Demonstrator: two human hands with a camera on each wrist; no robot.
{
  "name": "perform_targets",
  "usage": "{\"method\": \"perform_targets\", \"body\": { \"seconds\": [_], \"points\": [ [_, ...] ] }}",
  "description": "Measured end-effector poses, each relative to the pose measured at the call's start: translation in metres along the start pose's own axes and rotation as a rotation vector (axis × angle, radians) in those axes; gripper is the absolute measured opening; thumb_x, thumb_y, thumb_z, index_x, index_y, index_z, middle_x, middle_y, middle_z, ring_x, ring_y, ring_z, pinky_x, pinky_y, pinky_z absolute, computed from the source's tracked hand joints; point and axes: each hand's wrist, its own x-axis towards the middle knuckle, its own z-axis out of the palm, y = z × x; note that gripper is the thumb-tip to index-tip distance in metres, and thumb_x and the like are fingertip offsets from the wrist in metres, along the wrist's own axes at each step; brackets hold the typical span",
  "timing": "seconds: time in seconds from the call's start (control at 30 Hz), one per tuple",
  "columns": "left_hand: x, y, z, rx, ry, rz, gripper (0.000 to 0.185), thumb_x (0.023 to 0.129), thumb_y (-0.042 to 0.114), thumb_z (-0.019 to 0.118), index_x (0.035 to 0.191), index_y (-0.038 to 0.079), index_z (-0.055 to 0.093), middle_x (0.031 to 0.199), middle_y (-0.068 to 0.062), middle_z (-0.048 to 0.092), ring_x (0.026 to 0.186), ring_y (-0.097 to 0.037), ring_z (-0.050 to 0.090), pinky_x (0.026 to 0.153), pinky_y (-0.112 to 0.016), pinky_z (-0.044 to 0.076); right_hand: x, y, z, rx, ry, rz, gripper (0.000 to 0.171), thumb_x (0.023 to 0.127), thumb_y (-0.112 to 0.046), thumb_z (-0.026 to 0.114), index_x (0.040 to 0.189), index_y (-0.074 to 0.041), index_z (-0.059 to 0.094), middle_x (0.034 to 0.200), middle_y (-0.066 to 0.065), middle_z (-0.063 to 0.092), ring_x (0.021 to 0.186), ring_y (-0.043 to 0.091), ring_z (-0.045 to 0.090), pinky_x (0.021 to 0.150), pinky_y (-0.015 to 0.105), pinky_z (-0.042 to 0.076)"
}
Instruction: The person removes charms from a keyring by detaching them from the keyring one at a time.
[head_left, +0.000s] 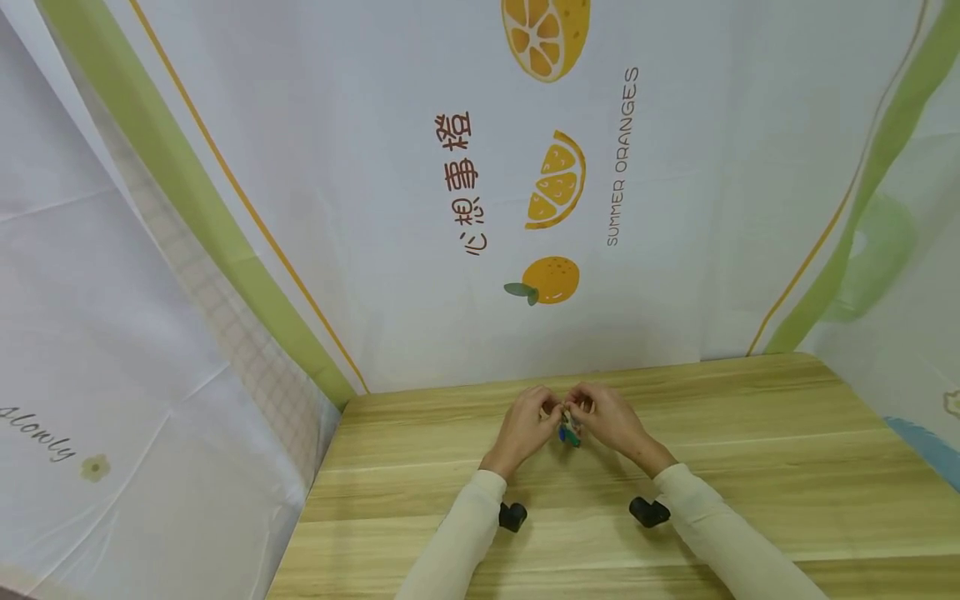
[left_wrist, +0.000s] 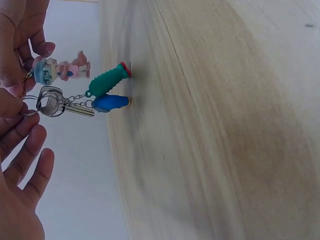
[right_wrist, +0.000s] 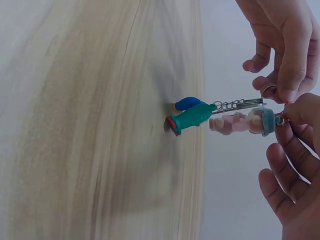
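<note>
Both hands meet over the far part of the table around a bunch of keys. The left hand (head_left: 525, 427) pinches the metal key ring between thumb and forefinger, its other fingers spread loosely. From the ring hang several silver keys (left_wrist: 82, 109), a green charm (left_wrist: 107, 82) with a red rim and a blue charm (left_wrist: 111, 103), both on short chains. The charms' lower ends are right at the tabletop. The right hand (head_left: 611, 422) pinches the gold clasp (right_wrist: 281, 120) of a small figurine (right_wrist: 237, 122) with a blue hat and pink clothes, close beside the ring. Fingertips partly hide the ring.
A wood-grain table (head_left: 420, 467) lies under the hands. Black wrist devices (head_left: 513, 517) show by both pale sleeves. Behind the table's far edge hangs a white cloth (head_left: 390, 250) printed with oranges and lettering; more cloth hangs at both sides.
</note>
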Motion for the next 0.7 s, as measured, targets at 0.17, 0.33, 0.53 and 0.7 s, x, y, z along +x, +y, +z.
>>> {"method": "perform_targets", "body": {
  "seconds": [0.17, 0.33, 0.53, 0.7],
  "points": [
    [-0.0009, 0.0008, -0.0003, 0.002, 0.023, 0.020, 0.008, 0.105, 0.015, 0.067, 0.103, 0.013, 0.075, 0.100, 0.000, 0.074, 0.094, -0.013, 0.066, 0.081, -0.024, 0.057, -0.0008, -0.0002, 0.0013, -0.013, 0.012, 0.012, 0.005, 0.103, -0.016, 0.070, 0.104, -0.012, 0.073, 0.094, 0.001, 0.071, 0.079, 0.010, 0.059, 0.064, 0.025, 0.049],
    [-0.0007, 0.0009, 0.0001, 0.013, 0.049, 0.034, 0.008, 0.105, 0.015, 0.067, 0.103, 0.013, 0.075, 0.101, 0.000, 0.074, 0.094, -0.013, 0.067, 0.081, -0.025, 0.057, -0.0016, 0.0043, 0.0026, -0.009, 0.020, 0.019, 0.006, 0.103, -0.014, 0.069, 0.105, -0.010, 0.073, 0.093, 0.001, 0.072, 0.076, 0.009, 0.060, 0.062, 0.026, 0.049],
    [-0.0008, 0.0008, -0.0005, 0.006, 0.053, 0.023, 0.008, 0.106, 0.016, 0.067, 0.104, 0.014, 0.075, 0.102, 0.001, 0.073, 0.094, -0.013, 0.067, 0.081, -0.024, 0.057, -0.0013, 0.0057, 0.0026, 0.002, 0.020, 0.028, 0.007, 0.103, -0.015, 0.069, 0.105, -0.010, 0.073, 0.092, 0.001, 0.072, 0.076, 0.008, 0.060, 0.062, 0.026, 0.049],
    [-0.0014, -0.0007, -0.0013, -0.006, 0.073, 0.022, 0.008, 0.105, 0.016, 0.068, 0.104, 0.015, 0.076, 0.102, 0.001, 0.073, 0.093, -0.011, 0.067, 0.081, -0.024, 0.057, -0.0007, 0.0028, 0.0009, 0.026, 0.019, 0.060, 0.010, 0.105, -0.016, 0.067, 0.108, -0.009, 0.073, 0.092, 0.002, 0.072, 0.075, 0.009, 0.059, 0.062, 0.026, 0.048]
  ]
}}
